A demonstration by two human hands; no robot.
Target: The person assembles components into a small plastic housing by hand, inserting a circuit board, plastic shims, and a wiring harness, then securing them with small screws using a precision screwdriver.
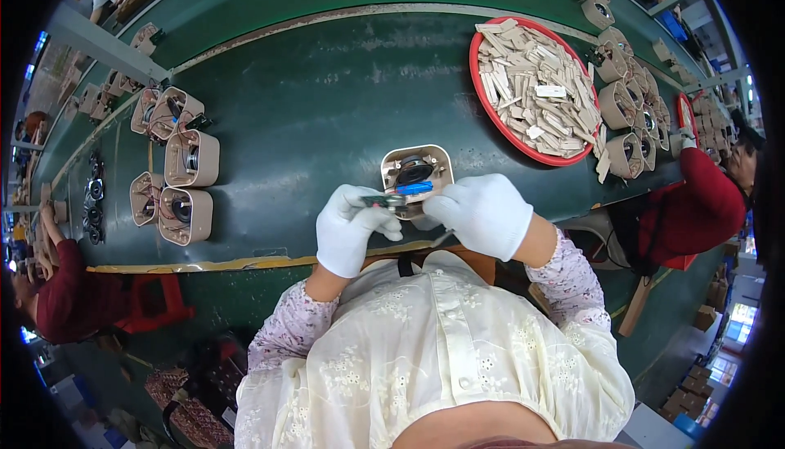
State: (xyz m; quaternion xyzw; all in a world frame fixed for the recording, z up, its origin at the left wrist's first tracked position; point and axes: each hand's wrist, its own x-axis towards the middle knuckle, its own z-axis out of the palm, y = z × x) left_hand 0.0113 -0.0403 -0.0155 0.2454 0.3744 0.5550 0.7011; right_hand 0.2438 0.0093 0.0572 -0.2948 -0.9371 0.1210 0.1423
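A beige speaker housing (417, 160) with a round driver inside lies open side up on the dark green belt in front of me. My left hand (350, 226), in a white glove, pinches a small green circuit board (384, 200) at the housing's near edge. My right hand (484, 213), also gloved, grips the housing's near right corner, close to a small blue part (414, 189) attached to the board. Both hands meet over the housing's front rim, hiding it.
A red round tray (477, 89) of beige flat strips sits at the right. Several open housings (188, 159) stand at the left, more along the right and far edges. A person in a red sleeve (695, 204) works at right, another at left (61, 294).
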